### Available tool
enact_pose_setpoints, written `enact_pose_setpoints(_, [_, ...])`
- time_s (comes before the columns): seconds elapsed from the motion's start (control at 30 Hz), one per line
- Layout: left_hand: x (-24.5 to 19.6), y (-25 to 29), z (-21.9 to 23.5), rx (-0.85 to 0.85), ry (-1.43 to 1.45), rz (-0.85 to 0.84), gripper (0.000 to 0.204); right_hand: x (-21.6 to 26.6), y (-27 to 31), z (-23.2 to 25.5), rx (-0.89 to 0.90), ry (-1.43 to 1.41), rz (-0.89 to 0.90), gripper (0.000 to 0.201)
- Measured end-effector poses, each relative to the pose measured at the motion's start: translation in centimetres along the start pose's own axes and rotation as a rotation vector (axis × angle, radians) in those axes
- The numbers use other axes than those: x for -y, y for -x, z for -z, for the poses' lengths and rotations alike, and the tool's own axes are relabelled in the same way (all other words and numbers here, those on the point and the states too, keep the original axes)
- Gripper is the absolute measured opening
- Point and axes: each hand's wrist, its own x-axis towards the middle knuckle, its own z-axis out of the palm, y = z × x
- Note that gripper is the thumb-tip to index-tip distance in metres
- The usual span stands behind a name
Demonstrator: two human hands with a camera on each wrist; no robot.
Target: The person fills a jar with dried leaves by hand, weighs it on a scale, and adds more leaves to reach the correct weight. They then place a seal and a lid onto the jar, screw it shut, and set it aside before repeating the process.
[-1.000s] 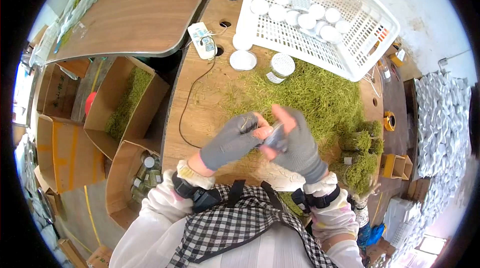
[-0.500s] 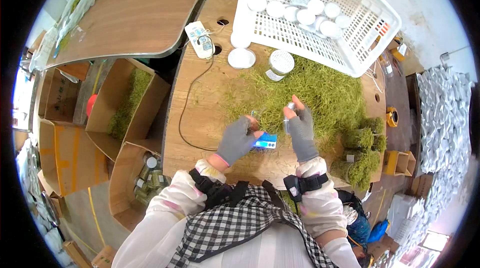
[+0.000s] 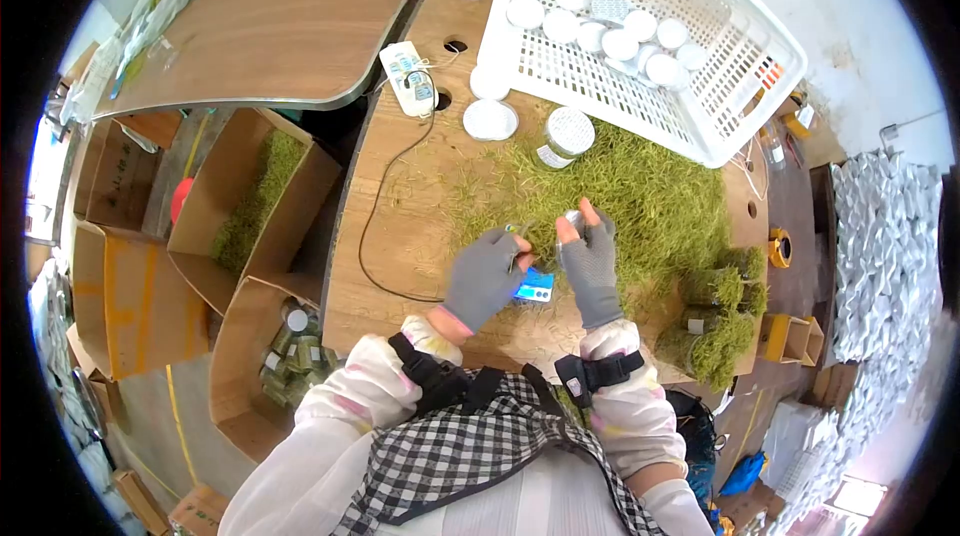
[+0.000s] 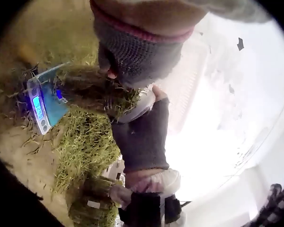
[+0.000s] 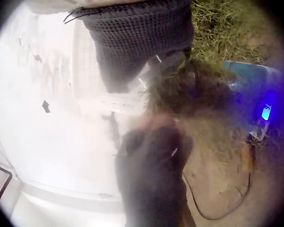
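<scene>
The right hand (image 3: 590, 266), in a grey fingerless glove, held a small clear jar (image 3: 572, 224) pinched between thumb and fingers, just above the near edge of the heap of green grass (image 3: 640, 191). The left hand (image 3: 485, 271), gloved the same way, was curled round a tuft of grass (image 4: 97, 90) and held it against the jar's mouth. Right below the two hands a small blue scale (image 3: 533, 286) lay on the wooden table (image 3: 400, 236), its display lit, loose blades scattered over and around it.

Beyond the heap stood a capped jar (image 3: 565, 131) at the grass's far edge, with two white lids (image 3: 490, 119) lying just beside it. A white plastic basket (image 3: 740, 86) holding more white lids sat at the far end of the table, its near wall touching the grass. A power strip (image 3: 410, 78) lay near the table's left edge, and its cord ran down toward the scale. To the right of the hands, bundles of grass (image 3: 715, 321) crowded the table's edge. On the floor to the left, open cardboard boxes (image 3: 250, 201) held grass and filled jars.
</scene>
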Motion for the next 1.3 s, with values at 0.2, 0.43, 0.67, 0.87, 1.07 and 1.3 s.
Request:
enact_pose_setpoints(0.2, [-0.2, 0.9, 0.6, -0.067, 0.086, -0.001, 0.046, 0.9, -0.4, 0.8, -0.048, -0.369, -0.233, 0.057])
enact_pose_setpoints(0.43, [-0.2, 0.6, -0.8, -0.071, -0.188, -0.226, 0.048, -0.2, -2.7, 0.0, 0.050, 0.062, 0.001, 0.066])
enact_pose_setpoints(0.67, [1.1, 1.0, -1.9, -0.001, -0.081, -0.129, 0.025, 1.8, -2.8, -0.6, 0.350, 0.374, 0.179, 0.069])
enact_pose_setpoints(0.87, [1.2, 1.6, -2.3, -0.101, 0.182, 0.054, 0.027, 3.2, -2.1, 1.3, 0.599, 0.493, 0.460, 0.069])
enact_pose_setpoints(1.07, [1.5, 1.3, -1.7, -0.034, 0.312, 0.170, 0.036, 2.7, -1.2, 1.4, 0.526, 0.608, 0.675, 0.076])
enact_pose_setpoints(1.3, [1.0, 1.4, 0.4, 0.049, 0.411, 0.195, 0.061, 2.3, -1.3, 1.3, 0.571, 0.638, 0.752, 0.096])
